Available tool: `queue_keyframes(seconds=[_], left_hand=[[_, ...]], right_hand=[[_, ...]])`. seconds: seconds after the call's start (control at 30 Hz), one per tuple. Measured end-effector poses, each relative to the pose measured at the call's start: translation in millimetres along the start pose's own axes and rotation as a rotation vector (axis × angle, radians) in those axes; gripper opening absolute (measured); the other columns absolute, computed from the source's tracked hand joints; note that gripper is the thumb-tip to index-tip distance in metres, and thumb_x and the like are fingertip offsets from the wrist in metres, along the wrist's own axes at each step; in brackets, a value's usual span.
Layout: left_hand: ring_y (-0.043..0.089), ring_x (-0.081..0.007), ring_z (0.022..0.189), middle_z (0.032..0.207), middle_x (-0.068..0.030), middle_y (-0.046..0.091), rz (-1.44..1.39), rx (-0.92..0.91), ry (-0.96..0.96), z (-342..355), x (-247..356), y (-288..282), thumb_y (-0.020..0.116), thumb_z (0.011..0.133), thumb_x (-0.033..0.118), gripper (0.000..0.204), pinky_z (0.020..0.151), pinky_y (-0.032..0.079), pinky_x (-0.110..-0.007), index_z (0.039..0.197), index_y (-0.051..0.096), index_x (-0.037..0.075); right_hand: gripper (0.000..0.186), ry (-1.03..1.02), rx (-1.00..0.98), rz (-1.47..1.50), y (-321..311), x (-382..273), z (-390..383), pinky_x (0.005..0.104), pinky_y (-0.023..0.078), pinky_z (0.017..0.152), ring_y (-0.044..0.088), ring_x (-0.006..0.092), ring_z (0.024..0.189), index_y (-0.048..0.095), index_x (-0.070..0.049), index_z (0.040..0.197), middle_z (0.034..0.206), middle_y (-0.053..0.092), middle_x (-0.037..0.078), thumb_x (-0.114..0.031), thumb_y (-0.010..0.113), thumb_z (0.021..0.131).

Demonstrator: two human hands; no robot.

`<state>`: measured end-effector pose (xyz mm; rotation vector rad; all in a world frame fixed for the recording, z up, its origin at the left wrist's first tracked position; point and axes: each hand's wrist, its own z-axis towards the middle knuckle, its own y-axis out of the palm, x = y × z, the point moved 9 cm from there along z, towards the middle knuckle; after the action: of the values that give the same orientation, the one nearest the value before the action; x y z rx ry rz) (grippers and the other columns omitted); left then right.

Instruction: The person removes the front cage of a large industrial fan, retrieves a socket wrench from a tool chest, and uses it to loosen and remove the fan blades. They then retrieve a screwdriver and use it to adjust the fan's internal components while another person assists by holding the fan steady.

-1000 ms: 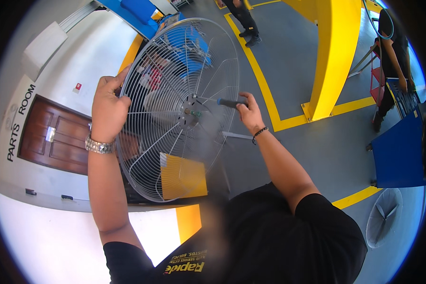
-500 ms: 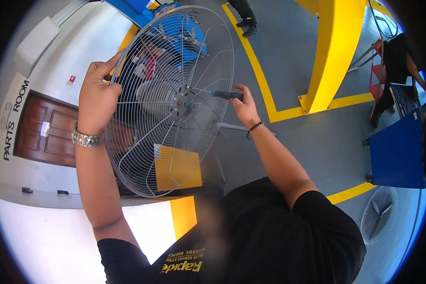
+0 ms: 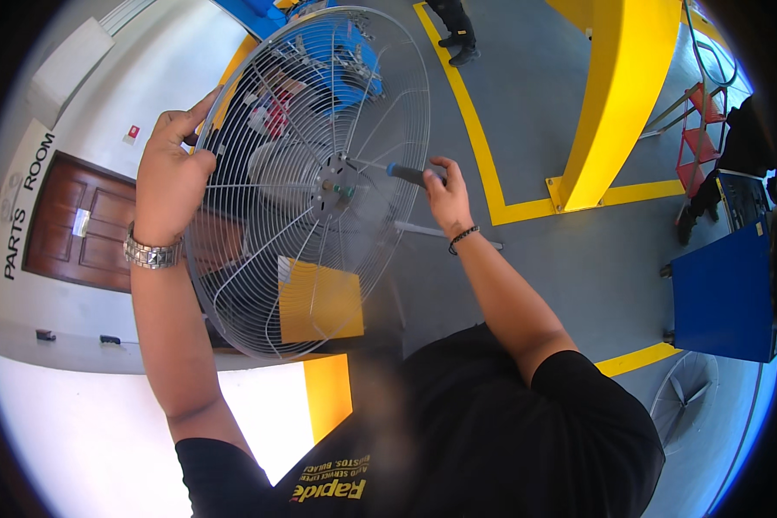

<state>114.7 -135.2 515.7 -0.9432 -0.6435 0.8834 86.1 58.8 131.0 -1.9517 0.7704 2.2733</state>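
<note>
In front of me stands a large round wire fan guard, its rings and spokes meeting at a small metal hub plate. My left hand grips the guard's left rim, thumb toward me and fingers partly hidden behind it. A screwdriver with a dark handle and blue collar is in my right hand. Its shaft reaches left to the upper part of the hub plate; the exact tip contact is too small to tell. Behind the wires shows the rounded grey motor housing.
A yellow steel post rises from the grey floor beyond my right hand. At right are a blue tool cabinet, a red-stepped ladder and a person in dark clothes. Another person's legs show at the top. A brown door is at left.
The view has shifted slightly. My left hand keeps its hold on the rim, and the screwdriver stays at the hub while my right fingers change slightly on its handle. The person at right has shifted.
</note>
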Motion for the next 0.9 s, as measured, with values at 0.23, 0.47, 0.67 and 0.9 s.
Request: queue_keyframes(seconds=[0.23,0.47,0.67,0.9], left_hand=[[0.05,-0.0169,0.083,0.089,-0.0052,0.05,0.04,0.007,0.031,3.7,8.4,1.3,0.051,0.064,-0.003,0.068,0.077,0.043,-0.026,0.127,0.063,0.017],[0.049,-0.0167,0.081,0.089,-0.0057,0.05,-0.012,-0.06,0.013,5.9,2.9,11.5,0.05,0.064,-0.002,0.067,0.075,0.043,-0.026,0.127,0.063,0.016],[0.047,-0.0169,0.08,0.089,-0.0055,0.047,-0.065,-0.077,0.015,-28.9,25.2,-0.2,0.049,0.063,-0.003,0.067,0.075,0.041,-0.025,0.127,0.063,0.012],[0.045,-0.0172,0.088,0.095,-0.0068,0.042,-0.243,-0.193,0.255,-98.1,109.0,25.2,0.052,0.063,-0.009,0.064,0.08,0.038,-0.023,0.124,0.063,0.006]], right_hand=[[0.031,0.07,-0.119,0.018,-1.4,9.4,14.4,0.0248,0.044,0.06,0.055,0.0082,0.069,0.054,-0.001,0.119,0.074,0.056,0.002,-0.019,0.052,0.094],[0.03,0.232,-0.063,0.016,-12.0,11.7,8.5,0.0253,0.043,0.06,0.052,0.0085,0.068,0.057,-0.002,0.117,0.073,0.054,0.001,-0.02,0.056,0.094],[0.04,0.247,-0.389,-0.29,-27.8,1.9,-28.4,0.0238,0.043,0.058,0.05,0.0077,0.065,0.05,-0.002,0.131,0.074,0.054,0.001,-0.008,0.056,0.092],[0.048,0.447,-0.691,-0.289,-69.2,16.7,-114.1,0.0293,0.05,0.062,0.06,0.0148,0.064,0.038,-0.003,0.14,0.076,0.055,0.007,-0.007,0.048,0.093]])
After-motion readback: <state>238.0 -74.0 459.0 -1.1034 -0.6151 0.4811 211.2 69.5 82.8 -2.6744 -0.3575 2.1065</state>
